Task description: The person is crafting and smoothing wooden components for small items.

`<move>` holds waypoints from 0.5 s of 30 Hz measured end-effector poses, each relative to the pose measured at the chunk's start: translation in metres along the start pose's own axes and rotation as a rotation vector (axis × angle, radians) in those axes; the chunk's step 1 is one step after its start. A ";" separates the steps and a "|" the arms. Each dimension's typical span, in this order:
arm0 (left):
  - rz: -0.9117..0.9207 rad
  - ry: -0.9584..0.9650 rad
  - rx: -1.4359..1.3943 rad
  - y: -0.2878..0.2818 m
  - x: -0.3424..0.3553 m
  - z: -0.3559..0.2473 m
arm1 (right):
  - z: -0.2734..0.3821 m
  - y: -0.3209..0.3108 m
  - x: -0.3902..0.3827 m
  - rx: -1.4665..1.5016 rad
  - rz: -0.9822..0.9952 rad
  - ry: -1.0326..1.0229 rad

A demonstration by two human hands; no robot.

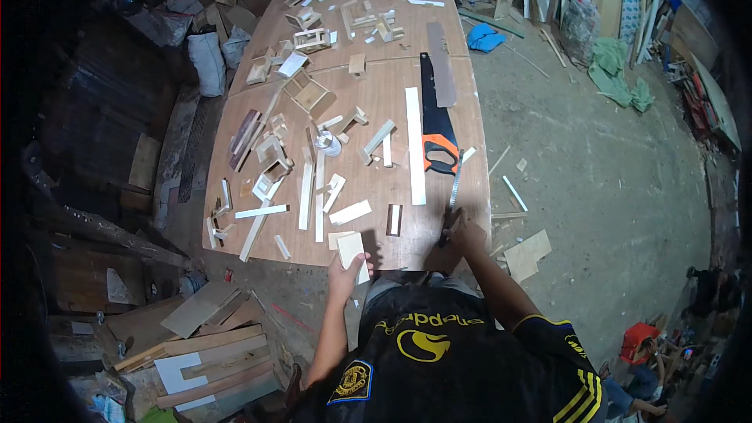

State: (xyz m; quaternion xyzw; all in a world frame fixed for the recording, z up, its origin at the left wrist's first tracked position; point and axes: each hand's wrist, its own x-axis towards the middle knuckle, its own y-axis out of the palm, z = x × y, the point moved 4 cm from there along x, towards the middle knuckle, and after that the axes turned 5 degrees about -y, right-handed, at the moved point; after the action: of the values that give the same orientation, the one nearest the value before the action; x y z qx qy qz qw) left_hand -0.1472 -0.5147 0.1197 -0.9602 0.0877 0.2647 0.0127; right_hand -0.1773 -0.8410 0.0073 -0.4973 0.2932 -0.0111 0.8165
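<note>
My left hand (pixel 348 272) grips a small, pale wooden board (pixel 352 252) at the table's near edge, thumb across its face. At the near right corner, my right hand (pixel 464 233) is closed on a narrow-bladed tool (pixel 455 190) with a dark handle; its thin silvery strip points away from me, and I cannot make out its exact kind. Just beyond that strip lies a handsaw (pixel 440 154) with an orange and black handle. Left of the saw is a long white strip (pixel 415 145). A small dark-edged block (pixel 394 220) rests between my hands.
Small wooden frames and boxes (pixel 308 94), offcuts (pixel 350 212) and a whitish bottle (pixel 328 143) cover the tabletop (pixel 376 180). Scrap boards (pixel 211 360) are piled at lower left. Wood pieces (pixel 528 256) lie on the right floor, with a person (pixel 646 388) at far lower right.
</note>
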 end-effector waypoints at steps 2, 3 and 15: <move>-0.017 -0.016 -0.036 -0.011 -0.002 0.006 | 0.001 0.011 0.001 -0.022 -0.066 -0.005; -0.028 -0.004 -0.064 -0.019 -0.003 0.009 | 0.010 0.012 0.000 -0.001 -0.086 0.013; 0.079 -0.023 -0.144 -0.129 -0.026 0.011 | 0.039 0.068 -0.081 0.457 -0.399 0.305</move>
State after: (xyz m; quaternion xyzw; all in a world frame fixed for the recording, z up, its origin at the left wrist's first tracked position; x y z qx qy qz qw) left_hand -0.1520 -0.3832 0.1204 -0.9513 0.1061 0.2818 -0.0660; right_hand -0.2436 -0.7500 0.0025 -0.3416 0.2989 -0.3105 0.8352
